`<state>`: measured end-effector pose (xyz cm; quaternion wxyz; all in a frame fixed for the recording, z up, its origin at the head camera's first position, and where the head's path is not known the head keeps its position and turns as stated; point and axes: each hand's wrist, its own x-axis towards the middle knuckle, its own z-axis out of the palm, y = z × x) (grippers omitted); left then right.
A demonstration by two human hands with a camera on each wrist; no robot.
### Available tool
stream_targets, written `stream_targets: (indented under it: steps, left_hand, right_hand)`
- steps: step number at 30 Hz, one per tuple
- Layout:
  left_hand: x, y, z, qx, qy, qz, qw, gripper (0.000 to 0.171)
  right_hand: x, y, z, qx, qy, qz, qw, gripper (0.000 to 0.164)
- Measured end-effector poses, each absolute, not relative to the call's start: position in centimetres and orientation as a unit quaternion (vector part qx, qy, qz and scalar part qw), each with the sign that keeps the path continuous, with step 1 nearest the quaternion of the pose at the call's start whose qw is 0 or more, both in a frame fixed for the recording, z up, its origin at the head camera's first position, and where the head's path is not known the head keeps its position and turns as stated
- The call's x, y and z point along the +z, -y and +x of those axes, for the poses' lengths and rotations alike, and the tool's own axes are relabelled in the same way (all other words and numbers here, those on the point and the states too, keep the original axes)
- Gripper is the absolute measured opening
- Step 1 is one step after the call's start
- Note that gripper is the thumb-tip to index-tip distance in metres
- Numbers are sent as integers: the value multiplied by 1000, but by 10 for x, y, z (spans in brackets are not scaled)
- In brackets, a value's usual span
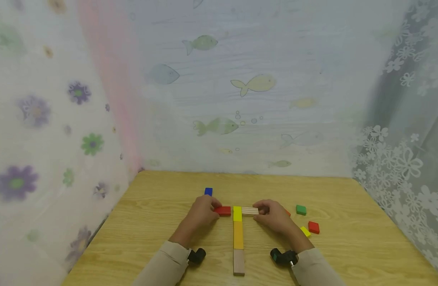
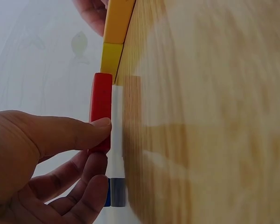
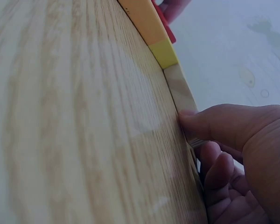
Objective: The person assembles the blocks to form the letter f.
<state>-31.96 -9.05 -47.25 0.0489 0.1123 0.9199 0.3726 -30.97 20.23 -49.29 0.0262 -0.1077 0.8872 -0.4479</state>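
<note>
Between its thumb and fingers my left hand (image 1: 201, 214) pinches a red block (image 1: 224, 211); in the left wrist view this red block (image 2: 101, 107) hovers slightly above the tabletop. A small gap parts it from the yellow block (image 1: 237, 213). On the other side my right hand (image 1: 274, 216) pinches the outer end of a plain wooden block (image 1: 249, 211), which lies on the table against the yellow one. Toward me from the yellow block run an orange block (image 1: 238, 235) and a pale brown block (image 1: 238, 262), end to end in a line.
A blue block (image 1: 208, 192) lies just beyond my left hand. To the right are a green block (image 1: 301, 209), a red block (image 1: 313, 227) and a small yellow block (image 1: 305, 231); an orange one (image 1: 288, 213) is partly hidden by my right hand. Patterned curtains surround the wooden table (image 1: 151, 206).
</note>
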Motion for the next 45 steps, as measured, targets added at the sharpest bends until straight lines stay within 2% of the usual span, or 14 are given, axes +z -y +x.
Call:
stream_targets:
  steps: [16, 45]
  left_hand:
    - [-472, 84, -320, 350, -928, 125, 25, 29]
    - [-476, 84, -329, 349, -927, 138, 23, 29]
  right_hand:
    - [-494, -202, -309, -455, -884, -108, 23, 34]
    - [-495, -200, -314, -452, -885, -109, 20, 34]
